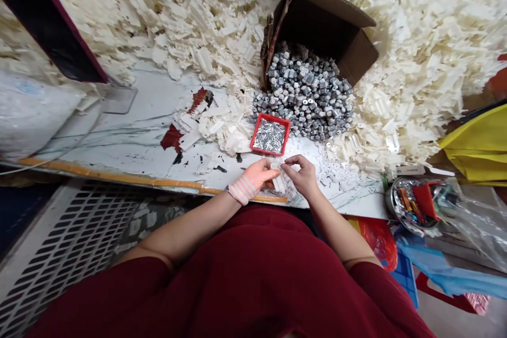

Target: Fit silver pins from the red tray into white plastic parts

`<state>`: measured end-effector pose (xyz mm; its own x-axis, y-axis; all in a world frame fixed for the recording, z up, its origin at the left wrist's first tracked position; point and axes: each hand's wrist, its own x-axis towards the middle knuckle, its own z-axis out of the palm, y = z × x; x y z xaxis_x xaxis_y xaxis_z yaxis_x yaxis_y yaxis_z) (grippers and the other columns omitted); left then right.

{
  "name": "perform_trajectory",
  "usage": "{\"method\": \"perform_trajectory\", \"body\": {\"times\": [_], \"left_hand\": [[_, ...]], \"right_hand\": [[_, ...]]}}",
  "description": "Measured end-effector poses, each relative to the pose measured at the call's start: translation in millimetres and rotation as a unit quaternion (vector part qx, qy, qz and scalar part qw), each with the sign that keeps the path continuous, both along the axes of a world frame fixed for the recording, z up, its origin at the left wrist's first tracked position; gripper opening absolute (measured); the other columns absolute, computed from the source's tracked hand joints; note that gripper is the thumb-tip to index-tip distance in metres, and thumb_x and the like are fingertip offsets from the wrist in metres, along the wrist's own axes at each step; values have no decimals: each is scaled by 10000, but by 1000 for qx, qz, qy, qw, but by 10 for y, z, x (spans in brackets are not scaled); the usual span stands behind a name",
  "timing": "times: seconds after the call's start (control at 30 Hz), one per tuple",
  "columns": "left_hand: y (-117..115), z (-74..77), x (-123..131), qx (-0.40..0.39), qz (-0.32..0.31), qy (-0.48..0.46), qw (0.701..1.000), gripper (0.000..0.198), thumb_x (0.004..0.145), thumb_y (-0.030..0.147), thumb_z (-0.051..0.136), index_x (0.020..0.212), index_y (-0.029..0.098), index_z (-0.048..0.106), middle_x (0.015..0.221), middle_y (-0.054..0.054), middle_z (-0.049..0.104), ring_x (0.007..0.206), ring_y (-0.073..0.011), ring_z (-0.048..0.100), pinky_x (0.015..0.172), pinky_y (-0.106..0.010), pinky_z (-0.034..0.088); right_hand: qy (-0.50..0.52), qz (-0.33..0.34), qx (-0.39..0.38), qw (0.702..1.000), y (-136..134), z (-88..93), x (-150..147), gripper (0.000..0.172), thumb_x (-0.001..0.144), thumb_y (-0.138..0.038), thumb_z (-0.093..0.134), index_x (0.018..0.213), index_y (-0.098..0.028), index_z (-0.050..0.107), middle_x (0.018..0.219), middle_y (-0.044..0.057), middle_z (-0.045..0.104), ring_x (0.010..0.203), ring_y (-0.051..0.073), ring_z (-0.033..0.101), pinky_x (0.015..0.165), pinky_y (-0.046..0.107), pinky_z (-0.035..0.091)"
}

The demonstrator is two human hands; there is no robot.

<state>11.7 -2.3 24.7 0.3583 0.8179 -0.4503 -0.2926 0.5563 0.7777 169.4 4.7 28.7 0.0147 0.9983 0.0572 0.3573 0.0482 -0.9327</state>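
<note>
My left hand (pixel 255 178), in a striped orange and white glove, is closed on a white plastic piece (pixel 279 185) close to the table's front edge. My right hand (pixel 303 174) is bare and meets it from the right, thumb and forefinger pinched together at the top of the piece. Whatever small thing sits between those fingertips is too small to make out. Just beyond both hands stands a red tray (pixel 252 143) full of small shiny metal pins (pixel 270 136). Behind it, many grey and white cylindrical parts (pixel 309 95) spill out of a cardboard box (pixel 358 55).
Heaps of cream-white plastic pieces (pixel 190 5) cover the back and right of the marble-patterned table (pixel 134 129). A dark-screened device (pixel 53 29) stands on a clear stand at left. At right are a metal bowl (pixel 392 206) of odds and ends and a yellow bag (pixel 479 140).
</note>
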Motion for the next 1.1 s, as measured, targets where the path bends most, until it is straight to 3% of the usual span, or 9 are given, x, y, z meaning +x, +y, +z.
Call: {"method": "perform_trajectory", "body": {"times": [0.13,0.23,0.37,0.5,0.73,0.83,1.0,1.1], "left_hand": [[-4,-3,37,45,-32,53,997,320,655,297,741,797,176,480,601,56,542,495,-107,560,503,-238,472],[11,-28,48,43,-37,36,998,324,654,307,727,862,167,521,659,32,588,529,-116,579,493,-225,456],[26,-132,38,1,-25,31,999,323,621,291,713,853,172,522,642,35,587,526,-127,579,457,-217,434],[12,-252,38,-2,-25,53,998,293,616,293,710,786,179,501,583,47,551,474,-109,529,412,-200,380],[-25,-286,73,-2,-24,41,999,304,620,284,719,833,175,532,616,35,574,526,-133,566,447,-215,395],[-33,-304,85,-1,-33,47,998,300,626,293,719,825,179,526,626,32,579,542,-139,575,457,-218,407],[-45,-290,119,7,-51,61,997,276,644,298,701,800,185,504,634,39,567,551,-127,563,468,-212,417],[-53,-249,141,9,-66,75,995,269,647,293,696,777,190,485,600,52,537,516,-117,532,464,-215,419]], "right_hand": [[107,26,-111,988,5,-105,130,314,599,-425,794,776,-216,641,705,-2,669,684,166,613,697,316,502],[125,28,-148,981,-47,-222,323,347,651,-498,751,811,-209,646,703,-12,662,666,149,601,674,295,485],[-128,36,-105,985,-269,-389,569,215,807,-416,635,771,-206,660,755,11,654,704,150,576,681,283,441],[-376,112,-69,917,-477,-546,639,106,851,-292,628,832,-204,684,840,56,652,838,190,573,719,286,406],[-547,140,44,824,-613,-628,814,217,947,-225,474,998,-220,685,976,104,663,913,240,515,772,349,319],[-532,143,41,833,-633,-638,892,224,956,-256,474,1014,-227,688,972,97,678,908,236,527,779,351,320],[-441,86,9,894,-563,-658,803,243,957,-326,492,947,-190,693,909,86,684,886,211,580,783,310,386],[-438,86,-8,895,-512,-669,710,200,931,-297,528,886,-181,685,919,107,670,893,226,584,770,315,405]]}}
